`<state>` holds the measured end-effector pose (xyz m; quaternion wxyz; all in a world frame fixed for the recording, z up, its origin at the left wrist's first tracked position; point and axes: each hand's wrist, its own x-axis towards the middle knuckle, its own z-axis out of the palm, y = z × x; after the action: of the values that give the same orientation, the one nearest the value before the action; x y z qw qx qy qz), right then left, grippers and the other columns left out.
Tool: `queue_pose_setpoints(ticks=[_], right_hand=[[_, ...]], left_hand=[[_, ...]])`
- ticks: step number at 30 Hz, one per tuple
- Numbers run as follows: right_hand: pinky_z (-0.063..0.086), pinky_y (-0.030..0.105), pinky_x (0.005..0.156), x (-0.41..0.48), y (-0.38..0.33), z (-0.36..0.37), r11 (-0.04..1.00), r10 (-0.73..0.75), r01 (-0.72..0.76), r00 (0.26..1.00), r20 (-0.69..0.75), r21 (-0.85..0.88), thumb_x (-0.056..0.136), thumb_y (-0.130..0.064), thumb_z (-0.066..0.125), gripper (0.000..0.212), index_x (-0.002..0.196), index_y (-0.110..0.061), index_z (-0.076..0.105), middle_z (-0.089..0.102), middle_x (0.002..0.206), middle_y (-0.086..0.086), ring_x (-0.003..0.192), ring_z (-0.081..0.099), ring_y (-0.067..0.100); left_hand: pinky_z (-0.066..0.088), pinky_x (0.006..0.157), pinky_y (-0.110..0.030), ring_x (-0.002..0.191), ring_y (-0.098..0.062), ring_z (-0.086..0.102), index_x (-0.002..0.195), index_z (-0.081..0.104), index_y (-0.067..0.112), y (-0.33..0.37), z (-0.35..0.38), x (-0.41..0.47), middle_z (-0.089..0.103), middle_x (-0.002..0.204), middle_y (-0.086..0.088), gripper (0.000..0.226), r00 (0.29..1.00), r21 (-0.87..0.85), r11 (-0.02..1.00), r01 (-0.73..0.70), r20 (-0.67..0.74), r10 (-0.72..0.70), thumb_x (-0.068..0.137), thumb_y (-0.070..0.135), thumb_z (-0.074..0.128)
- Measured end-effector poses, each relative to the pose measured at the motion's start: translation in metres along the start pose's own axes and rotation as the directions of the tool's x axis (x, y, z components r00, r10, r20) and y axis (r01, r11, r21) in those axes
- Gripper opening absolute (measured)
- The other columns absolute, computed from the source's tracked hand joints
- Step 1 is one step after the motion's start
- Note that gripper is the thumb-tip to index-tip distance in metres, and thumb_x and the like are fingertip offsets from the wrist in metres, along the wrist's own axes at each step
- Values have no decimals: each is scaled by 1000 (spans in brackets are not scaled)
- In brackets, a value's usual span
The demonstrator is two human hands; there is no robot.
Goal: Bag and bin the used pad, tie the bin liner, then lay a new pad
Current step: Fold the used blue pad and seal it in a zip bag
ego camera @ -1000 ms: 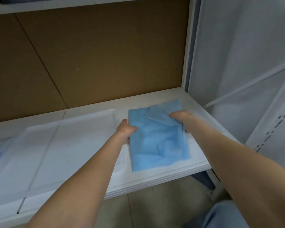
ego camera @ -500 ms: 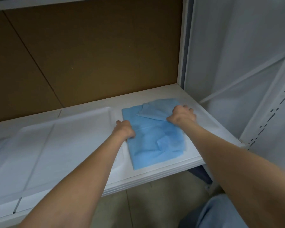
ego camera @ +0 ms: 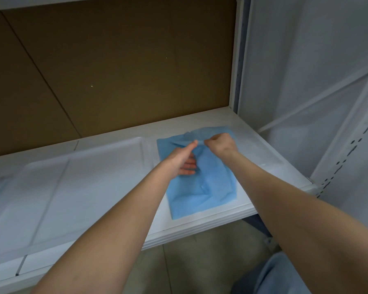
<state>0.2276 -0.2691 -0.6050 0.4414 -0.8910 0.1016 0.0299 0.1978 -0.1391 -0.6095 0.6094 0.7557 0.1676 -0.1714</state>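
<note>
1. Blue pad (ego camera: 202, 187): a folded sheet lying flat on the white shelf (ego camera: 261, 158). It lies under both hands and reaches from them toward the near edge of the shelf. Its far edge is lifted into a creased fold between the two hands.
2. Left hand (ego camera: 180, 159): the thumb tip touches the raised fold, and the fingers (ego camera: 189, 166) are curled on the pad surface below it, so the hand pinches the sheet.
3. Right hand (ego camera: 220, 144): closed in a narrow fist, it grips the same raised fold just beside the left thumb.
4. Shallow white tray (ego camera: 89, 177): on the shelf to the left of the left hand, its rim just beside the pad.
5. Brown back panel (ego camera: 119, 66): beyond both hands.
6. Slotted white upright (ego camera: 346, 158): to the right of the right hand.
</note>
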Motion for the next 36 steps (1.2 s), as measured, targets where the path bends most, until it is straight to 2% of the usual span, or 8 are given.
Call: queue_pose_setpoints(ticks=[4, 8, 12, 16, 21, 24, 27, 36], right_hand=[[55, 38, 82, -14, -20, 11, 887, -13, -92, 975, 223, 452, 91, -19, 60, 14, 98, -8, 66, 68, 96, 15, 87, 65, 26], [48, 23, 59, -26, -34, 20, 851, -93, -117, 926, 365, 513, 96, -18, 49, 16, 87, -12, 61, 61, 71, 5, 61, 57, 15], [44, 23, 57, -26, -38, 37, 953, -84, -5, 956, 280, 303, 95, -22, 51, 23, 110, -9, 63, 62, 85, 7, 66, 54, 17], [46, 26, 88, -32, -33, 59, 971, -230, 240, 898, 376, 22, 90, -26, 64, 41, 129, -16, 59, 59, 122, 6, 102, 56, 18], [41, 28, 106, -45, -36, 82, 890, -203, 371, 843, 498, -264, 90, -25, 58, 41, 130, -17, 59, 55, 137, 0, 125, 52, 20], [46, 30, 101, -50, -36, 87, 866, -174, 363, 863, 474, -344, 90, -25, 55, 34, 119, -12, 66, 62, 126, 3, 117, 56, 23], [49, 27, 89, -46, -36, 86, 848, -151, 328, 903, 402, -417, 87, -25, 53, 29, 107, -12, 68, 64, 118, 5, 112, 58, 27], [40, 34, 98, -33, -16, 27, 919, -50, 47, 999, 3, -392, 92, -17, 45, 38, 129, -12, 52, 44, 134, 14, 124, 42, 33]], left_hand=[[55, 68, -31, 81, -19, 66, 97, 62, 16, 12, -7, -3, 69, 86, -3, 47, 999, -173, 984, 30, 37, -23, 85, 61, 54], [53, 86, -39, 90, -28, 66, 109, 62, 9, 14, -25, 0, 69, 101, -12, 30, 981, -199, 968, -151, -148, 122, 88, 31, 63], [54, 90, -43, 99, -31, 65, 112, 57, 18, 11, -67, -3, 65, 109, -12, 29, 857, -15, 949, -316, -433, 279, 85, 7, 55], [51, 88, -34, 99, -25, 63, 130, 53, 22, 5, -121, -21, 64, 113, -2, 46, 719, 169, 925, -341, -587, 372, 85, 14, 53], [50, 92, -38, 108, -32, 61, 127, 51, 13, -33, -187, -39, 63, 121, -12, 44, 597, 290, 956, -46, -759, 259, 83, 20, 53], [45, 94, -38, 123, -34, 47, 132, 36, 3, -51, -208, -50, 45, 134, -20, 57, 609, 318, 865, 388, -793, 18, 84, 23, 58], [42, 100, -39, 128, -33, 39, 134, 36, 8, -51, -199, -58, 33, 135, -18, 62, 632, 436, 725, 533, -775, 1, 81, 28, 62], [44, 99, -29, 118, -25, 54, 121, 61, 21, -9, -66, -30, 51, 131, -9, 36, 919, 727, 685, -45, -240, 314, 85, 21, 61]])
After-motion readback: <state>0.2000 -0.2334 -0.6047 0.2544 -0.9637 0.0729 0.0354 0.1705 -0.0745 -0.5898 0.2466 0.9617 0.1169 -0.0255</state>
